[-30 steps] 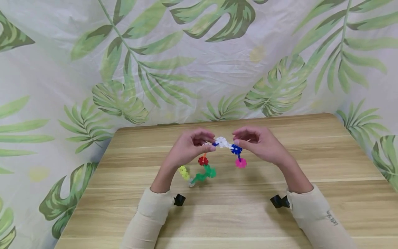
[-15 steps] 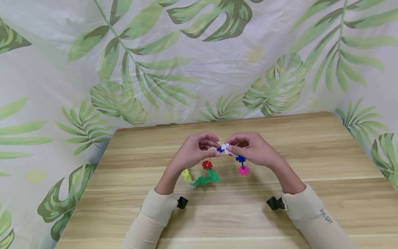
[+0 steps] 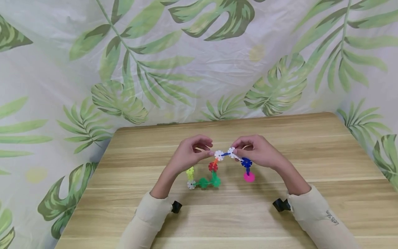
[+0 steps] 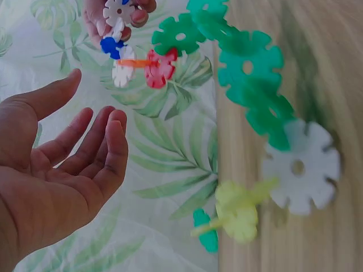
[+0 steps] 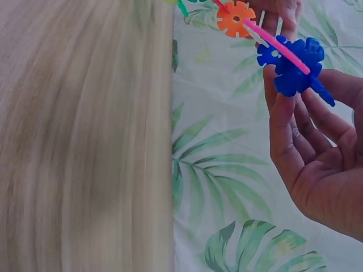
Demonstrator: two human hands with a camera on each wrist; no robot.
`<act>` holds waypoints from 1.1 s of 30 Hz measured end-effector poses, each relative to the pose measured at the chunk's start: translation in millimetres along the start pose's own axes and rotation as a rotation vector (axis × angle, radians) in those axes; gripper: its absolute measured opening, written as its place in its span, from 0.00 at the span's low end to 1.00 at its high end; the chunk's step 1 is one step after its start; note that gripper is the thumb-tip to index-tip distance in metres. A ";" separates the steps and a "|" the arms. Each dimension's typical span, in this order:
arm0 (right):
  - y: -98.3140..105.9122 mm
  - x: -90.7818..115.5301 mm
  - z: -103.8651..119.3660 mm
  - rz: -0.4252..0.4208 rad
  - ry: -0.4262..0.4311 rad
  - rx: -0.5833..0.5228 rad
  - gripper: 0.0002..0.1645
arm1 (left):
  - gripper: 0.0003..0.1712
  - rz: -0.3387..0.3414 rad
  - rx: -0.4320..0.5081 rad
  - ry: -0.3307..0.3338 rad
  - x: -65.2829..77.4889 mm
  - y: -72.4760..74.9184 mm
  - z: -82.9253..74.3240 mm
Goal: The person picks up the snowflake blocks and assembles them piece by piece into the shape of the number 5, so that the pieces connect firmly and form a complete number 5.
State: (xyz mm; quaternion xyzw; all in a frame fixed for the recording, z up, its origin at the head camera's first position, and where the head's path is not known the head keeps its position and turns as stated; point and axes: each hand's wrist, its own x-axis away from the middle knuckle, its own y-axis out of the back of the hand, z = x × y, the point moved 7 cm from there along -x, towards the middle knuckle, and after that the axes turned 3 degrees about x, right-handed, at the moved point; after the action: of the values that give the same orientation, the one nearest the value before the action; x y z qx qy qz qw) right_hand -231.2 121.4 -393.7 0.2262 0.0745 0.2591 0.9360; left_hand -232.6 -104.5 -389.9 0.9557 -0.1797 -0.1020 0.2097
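A chain of interlocking notched plastic discs spans both hands in the head view. My right hand (image 3: 259,152) pinches a white disc (image 3: 231,152) of it between thumb and fingers. From there run a blue disc (image 3: 247,162) and a pink disc (image 3: 249,177) hanging below. To the left come another white disc (image 3: 219,155), a red disc (image 3: 212,166), green discs (image 3: 203,183) and a yellow disc (image 3: 190,172). My left hand (image 3: 193,152) has its thumb tip right by the left white disc. In the left wrist view that hand (image 4: 74,164) is empty, thumb and fingers apart.
The wood-grain table (image 3: 230,218) lies under the hands, its far edge against a leaf-printed cloth (image 3: 174,69). Black wrist cameras, one at the left cuff (image 3: 176,207) and one at the right cuff (image 3: 281,205), stick out inward.
The left hand has let go of the blue disc and drawn left. The right hand has moved from the chain's blue end onto a white disc, and the chain has shifted right and nearer.
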 end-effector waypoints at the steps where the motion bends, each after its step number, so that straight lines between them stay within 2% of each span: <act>1: 0.3 0.8 -0.6 0.002 0.001 0.004 0.10 | 0.20 -0.013 -0.002 0.009 1.9 2.7 2.2; 8: 2.5 6.0 -2.4 -0.001 -0.005 0.019 0.10 | 0.25 -0.123 -0.030 0.092 17.9 22.2 24.3; 11: 2.3 7.1 -5.4 0.004 -0.014 0.033 0.10 | 0.26 -0.144 -0.040 0.143 26.8 26.6 37.0; 14: 2.7 7.9 -8.6 0.001 -0.022 0.073 0.11 | 0.27 -0.131 -0.053 0.190 35.5 26.7 48.2; 18: 4.8 8.7 -12.3 -0.011 -0.021 0.151 0.11 | 0.29 -0.108 -0.082 0.221 46.4 26.1 57.7; 21: 5.6 8.7 -16.1 -0.010 -0.025 0.192 0.10 | 0.29 -0.116 -0.106 0.251 55.3 28.1 63.1; 25: 5.4 7.4 -22.7 -0.001 -0.045 0.209 0.09 | 0.32 -0.127 -0.126 0.327 65.6 28.6 69.1; 28: 5.0 6.1 -27.3 0.012 -0.047 0.213 0.08 | 0.34 -0.096 -0.106 0.372 68.8 22.7 71.8; 33: 2.2 3.8 -34.3 0.051 -0.054 0.197 0.09 | 0.35 -0.039 -0.064 0.394 64.9 12.0 72.3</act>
State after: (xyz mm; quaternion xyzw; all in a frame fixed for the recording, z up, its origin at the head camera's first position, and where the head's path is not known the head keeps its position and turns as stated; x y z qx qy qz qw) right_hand -237.8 138.2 -423.2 0.3257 0.0687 0.2682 0.9041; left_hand -196.3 -166.1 -456.9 0.9533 -0.1132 0.0771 0.2690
